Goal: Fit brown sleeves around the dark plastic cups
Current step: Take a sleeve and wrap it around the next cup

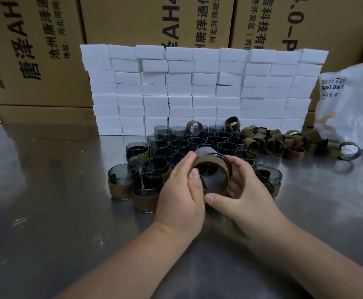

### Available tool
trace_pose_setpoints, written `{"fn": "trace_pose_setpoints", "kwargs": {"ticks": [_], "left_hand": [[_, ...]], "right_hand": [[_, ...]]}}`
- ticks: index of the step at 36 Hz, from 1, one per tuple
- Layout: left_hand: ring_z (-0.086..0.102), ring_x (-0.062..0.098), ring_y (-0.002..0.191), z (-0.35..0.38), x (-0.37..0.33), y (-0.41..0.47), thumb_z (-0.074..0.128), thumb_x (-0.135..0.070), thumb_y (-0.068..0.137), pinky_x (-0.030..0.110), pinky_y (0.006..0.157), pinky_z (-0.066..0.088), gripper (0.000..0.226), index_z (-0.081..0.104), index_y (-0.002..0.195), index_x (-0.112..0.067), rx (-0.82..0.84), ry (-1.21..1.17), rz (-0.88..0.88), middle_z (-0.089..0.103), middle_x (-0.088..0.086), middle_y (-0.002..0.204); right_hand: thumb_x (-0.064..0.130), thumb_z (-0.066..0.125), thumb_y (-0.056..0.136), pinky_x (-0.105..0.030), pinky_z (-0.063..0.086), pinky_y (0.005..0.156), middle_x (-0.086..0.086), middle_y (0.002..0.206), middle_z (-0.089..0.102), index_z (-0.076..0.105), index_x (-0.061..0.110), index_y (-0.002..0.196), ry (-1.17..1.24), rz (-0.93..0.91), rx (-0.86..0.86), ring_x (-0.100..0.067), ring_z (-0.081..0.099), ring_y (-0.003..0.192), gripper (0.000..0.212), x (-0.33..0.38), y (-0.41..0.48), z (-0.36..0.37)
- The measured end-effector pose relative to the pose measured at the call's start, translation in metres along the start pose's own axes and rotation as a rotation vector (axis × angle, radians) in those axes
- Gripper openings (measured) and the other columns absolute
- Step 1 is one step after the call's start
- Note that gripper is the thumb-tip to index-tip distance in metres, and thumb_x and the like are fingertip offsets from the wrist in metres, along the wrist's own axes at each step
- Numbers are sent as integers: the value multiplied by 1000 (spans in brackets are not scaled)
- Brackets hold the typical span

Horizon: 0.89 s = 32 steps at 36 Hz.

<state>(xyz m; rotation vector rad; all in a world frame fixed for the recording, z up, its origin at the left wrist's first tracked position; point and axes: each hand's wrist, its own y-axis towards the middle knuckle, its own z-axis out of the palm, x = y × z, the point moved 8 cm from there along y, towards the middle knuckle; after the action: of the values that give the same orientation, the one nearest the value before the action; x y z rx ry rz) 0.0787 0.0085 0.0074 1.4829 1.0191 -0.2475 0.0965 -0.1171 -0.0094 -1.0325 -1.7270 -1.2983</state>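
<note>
Both hands hold one dark plastic cup (204, 152) tipped on its side above the steel table, a brown sleeve (213, 161) wrapped around it. My left hand (179, 190) grips the cup and sleeve from the left, thumb at the sleeve's near edge. My right hand (244, 188) cups them from the right and below, thumb under the sleeve. Behind stand several bare dark cups (197, 141). Sleeved cups (123, 182) sit at the left, and one sleeved cup (266, 175) stands at the right. A pile of loose brown sleeves (284, 143) lies at the right.
A wall of white foam blocks (197, 87) stands behind the cups, with cardboard boxes (36, 50) behind it. A white plastic bag (353, 100) lies at the far right. The steel table (46, 190) is reflective.
</note>
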Motion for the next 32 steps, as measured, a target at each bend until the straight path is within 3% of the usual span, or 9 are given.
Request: {"fn": "trace_pose_setpoints", "kwargs": {"ticks": [4,10,15,20,25,28,32], "left_hand": [[48,13,121,-1,2,1,30,-29,90,17,102,33,50,51,129,-6,-6,7,-4,56,6,128],[48,15,121,0,3,1,30,-30,90,18,102,33,51,51,129,-5,3,8,1,55,8,129],[46,12,122,0,-1,2,30,-30,90,8,100,29,51,49,131,-4,17,25,24,54,7,131],[47,11,121,-1,-1,4,31,-31,90,11,101,32,51,49,131,-5,30,22,38,54,6,131],[48,11,119,-2,1,7,33,-31,90,14,100,34,49,51,129,-5,27,7,50,54,0,126],[49,10,116,-3,0,8,35,-29,90,16,99,36,48,53,127,-5,16,4,61,52,-6,121],[52,9,111,-6,-3,10,37,-27,90,15,96,38,44,57,122,-3,-8,16,80,54,-6,115]], "right_hand": [[24,79,60,-22,42,101,18,122,58,37,29,137,16,7,-11,5,52,116,88,5,-2,-1],[3,71,74,-20,38,104,7,136,50,37,25,140,39,3,-23,2,48,122,77,11,-3,-4],[-5,67,77,-14,37,100,6,134,53,35,19,142,82,-10,-34,5,49,119,76,12,-2,-6],[-12,61,79,-10,39,96,4,134,52,35,14,142,118,-24,-44,10,50,114,73,12,0,-7],[-20,56,79,-1,42,80,8,127,52,38,10,138,153,-43,-60,20,43,109,69,12,1,-8],[-22,56,78,-3,43,83,6,127,53,41,11,135,171,-58,-70,16,45,110,67,13,1,-9],[-23,54,77,-3,44,81,19,119,51,41,18,126,194,-82,-71,21,49,105,65,16,0,-10]]}}
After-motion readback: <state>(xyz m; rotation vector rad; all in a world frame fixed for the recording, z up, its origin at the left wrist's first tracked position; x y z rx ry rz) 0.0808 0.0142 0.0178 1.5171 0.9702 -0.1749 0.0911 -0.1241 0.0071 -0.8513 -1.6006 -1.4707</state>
